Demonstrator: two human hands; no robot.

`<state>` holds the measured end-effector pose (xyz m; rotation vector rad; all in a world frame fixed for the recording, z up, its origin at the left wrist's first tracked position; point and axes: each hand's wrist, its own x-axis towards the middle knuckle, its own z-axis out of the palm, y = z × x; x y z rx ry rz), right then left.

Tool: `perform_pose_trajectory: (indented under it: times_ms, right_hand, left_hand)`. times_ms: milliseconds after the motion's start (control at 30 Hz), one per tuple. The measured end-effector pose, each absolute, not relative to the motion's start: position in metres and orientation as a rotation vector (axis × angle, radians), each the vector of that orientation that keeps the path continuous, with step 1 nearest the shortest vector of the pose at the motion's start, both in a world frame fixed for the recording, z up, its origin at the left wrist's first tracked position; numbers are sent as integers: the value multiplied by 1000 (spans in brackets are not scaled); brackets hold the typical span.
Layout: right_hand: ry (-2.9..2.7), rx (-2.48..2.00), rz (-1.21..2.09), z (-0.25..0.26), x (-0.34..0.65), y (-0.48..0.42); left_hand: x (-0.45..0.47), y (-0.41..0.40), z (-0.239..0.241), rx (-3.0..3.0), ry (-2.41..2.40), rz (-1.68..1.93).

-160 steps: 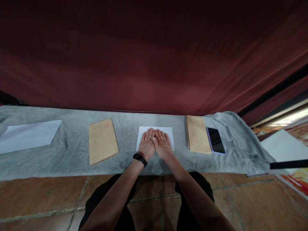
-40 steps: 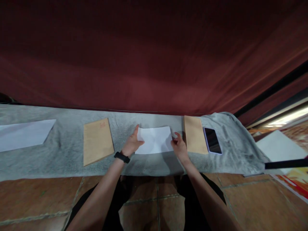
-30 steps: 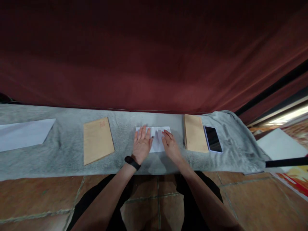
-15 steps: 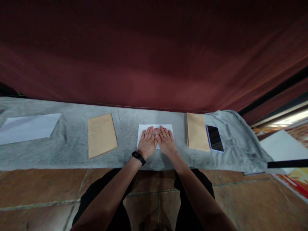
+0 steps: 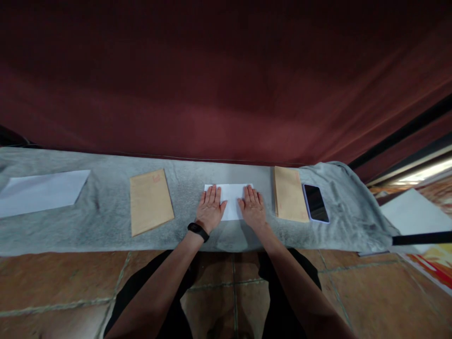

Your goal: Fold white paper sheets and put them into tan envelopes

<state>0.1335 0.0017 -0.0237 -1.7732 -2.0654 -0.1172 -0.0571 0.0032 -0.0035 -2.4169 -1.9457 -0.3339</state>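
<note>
A small white sheet of paper (image 5: pixel 232 202), perhaps folded, lies flat on the grey cloth in front of me. My left hand (image 5: pixel 211 207) rests palm down on its left end, fingers stretched forward and thumb out to the side. On the right end lies my right hand (image 5: pixel 253 207), also flat with the fingers extended. Between the two thumbs the middle of the paper shows. Both hands hide the paper's side edges, and neither grips anything. A black wristband (image 5: pixel 198 231) circles my left wrist.
The grey cloth (image 5: pixel 190 188) covers a long narrow surface. Left of my hands are a brown envelope (image 5: pixel 151 202) and white paper (image 5: pixel 42 192); to the right, a stack of brown envelopes (image 5: pixel 291 194) and a phone (image 5: pixel 316 203). A dark red curtain (image 5: pixel 219 103) hangs behind.
My hands have slid apart from the paper's middle, the left one leftward and the right one rightward. The paper's centre is now uncovered.
</note>
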Motion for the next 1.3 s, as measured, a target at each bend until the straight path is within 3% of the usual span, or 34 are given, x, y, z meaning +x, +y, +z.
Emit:
perform_pose_trajectory:
  times_ms: [400,1300]
  right_hand:
    - [-2264,-1608,347,-4,98,9]
    - [-2142,-1781,-13,-18,124,16]
  left_hand:
    - [-39,14,2,-2634,-1783,-311]
    - [-47,15,-3,-2479,-1934,-359]
